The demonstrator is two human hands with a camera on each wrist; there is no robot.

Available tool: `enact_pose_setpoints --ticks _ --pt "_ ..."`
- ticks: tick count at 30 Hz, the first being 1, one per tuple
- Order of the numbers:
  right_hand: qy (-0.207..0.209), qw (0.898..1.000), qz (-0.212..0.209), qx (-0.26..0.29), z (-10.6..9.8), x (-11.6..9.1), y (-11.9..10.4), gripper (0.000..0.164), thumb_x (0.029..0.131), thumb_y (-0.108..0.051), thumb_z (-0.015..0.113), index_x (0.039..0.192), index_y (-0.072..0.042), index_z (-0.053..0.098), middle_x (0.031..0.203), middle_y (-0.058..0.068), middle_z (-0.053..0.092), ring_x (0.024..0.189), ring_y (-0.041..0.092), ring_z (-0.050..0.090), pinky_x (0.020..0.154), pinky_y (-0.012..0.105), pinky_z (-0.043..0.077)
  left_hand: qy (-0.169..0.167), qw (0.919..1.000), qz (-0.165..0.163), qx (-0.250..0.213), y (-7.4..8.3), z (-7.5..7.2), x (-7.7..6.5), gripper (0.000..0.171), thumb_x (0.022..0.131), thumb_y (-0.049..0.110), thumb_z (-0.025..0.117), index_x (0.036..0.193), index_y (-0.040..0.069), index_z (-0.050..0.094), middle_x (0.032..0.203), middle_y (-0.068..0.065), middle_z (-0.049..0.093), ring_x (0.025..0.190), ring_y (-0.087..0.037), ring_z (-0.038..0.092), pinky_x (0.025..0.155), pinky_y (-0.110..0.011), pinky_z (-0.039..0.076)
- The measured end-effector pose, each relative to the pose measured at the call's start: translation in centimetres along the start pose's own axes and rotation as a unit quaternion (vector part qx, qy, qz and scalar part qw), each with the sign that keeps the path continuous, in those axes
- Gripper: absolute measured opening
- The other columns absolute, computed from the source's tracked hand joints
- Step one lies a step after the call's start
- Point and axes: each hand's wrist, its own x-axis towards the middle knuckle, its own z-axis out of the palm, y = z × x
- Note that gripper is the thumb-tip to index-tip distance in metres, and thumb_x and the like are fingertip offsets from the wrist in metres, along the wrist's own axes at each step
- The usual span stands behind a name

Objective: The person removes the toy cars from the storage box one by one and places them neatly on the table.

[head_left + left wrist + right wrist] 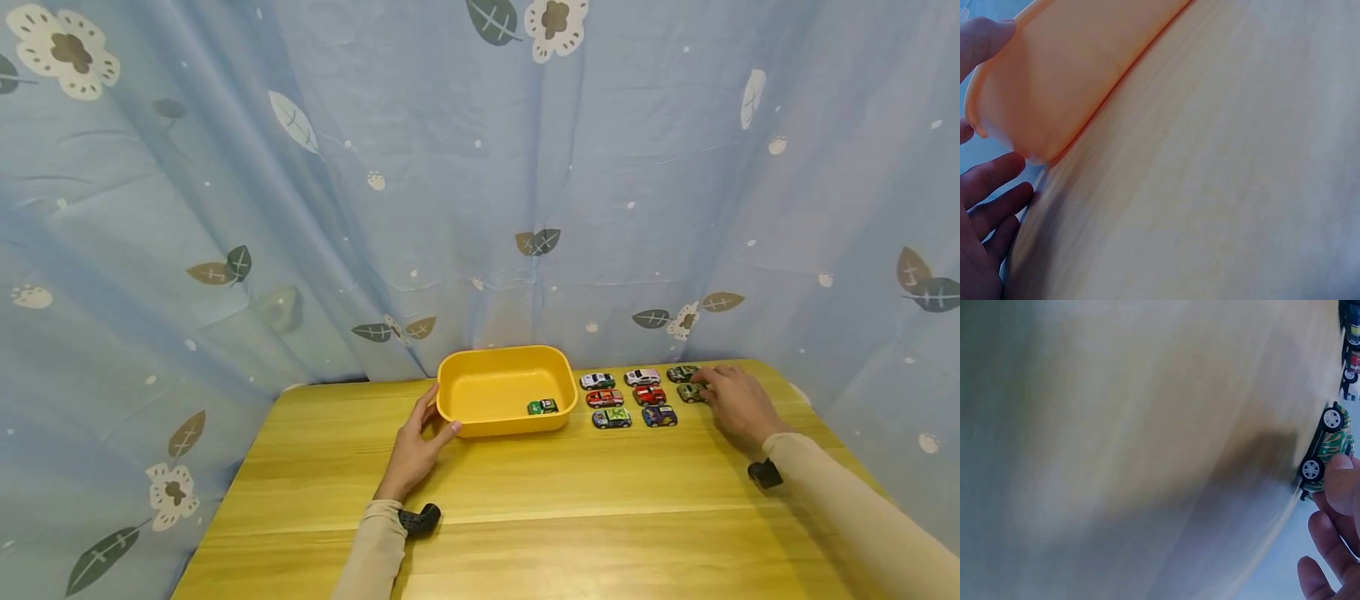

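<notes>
A yellow plastic basin [517, 427] stands at the table's back edge, with one green toy car [543, 407] inside at its right front. My left hand [416, 446] holds the basin's left end, the thumb at the front rim and the other fingers spread round the outer side. Off to the right, my right hand [738, 404] pinches a camouflage toy car [1334, 440] between thumb and fingers. That car's wheels are right at the tabletop. Just behind it sits another camouflage toy car [681, 374].
Between the basin and my right hand, several toy cars stand in rows, among them a red car [649, 395], a purple-blue car [660, 416] and a white car [597, 381]. A blue patterned curtain [480, 183] hangs behind the wooden table [540, 517].
</notes>
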Motion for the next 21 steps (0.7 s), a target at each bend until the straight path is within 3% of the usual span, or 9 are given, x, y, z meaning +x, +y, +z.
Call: enact_pose_setpoints --ticks 9,17,21 --pt "-0.011 1.000 0.008 0.009 0.1 0.1 -0.1 0.022 0.101 -0.004 0.066 0.122 0.000 0.071 0.116 0.028 0.072 0.105 0.051 0.064 0.088 0.068 0.053 0.004 0.9999 0.002 -0.014 0.0 -0.2 0.0 0.081 0.097 0.031 0.080 0.165 0.028 0.038 0.165 -0.011 0.048 0.149 -0.034 0.051 0.126 -0.060 0.035" --pt "-0.059 0.991 0.111 0.047 -1.6 0.0 -0.7 0.042 0.107 -0.023 0.062 0.144 -0.005 0.058 0.139 0.032 0.063 0.127 0.059 0.050 0.091 0.075 0.035 -0.001 1.0000 0.002 -0.009 0.0 0.0 0.0 0.081 0.097 0.033 0.080 0.166 0.026 0.037 0.165 -0.013 0.048 0.149 -0.034 0.051 0.126 -0.059 0.034" --pt "-0.055 0.992 0.099 0.056 -2.8 1.0 -1.2 0.043 0.106 -0.024 0.064 0.143 -0.003 0.058 0.134 0.030 0.066 0.120 0.058 0.057 0.088 0.076 0.041 -0.001 1.0000 0.000 -0.002 0.1 -0.1 0.0 0.082 0.098 0.034 0.079 0.167 0.026 0.036 0.164 -0.012 0.049 0.149 -0.033 0.051 0.126 -0.058 0.034"
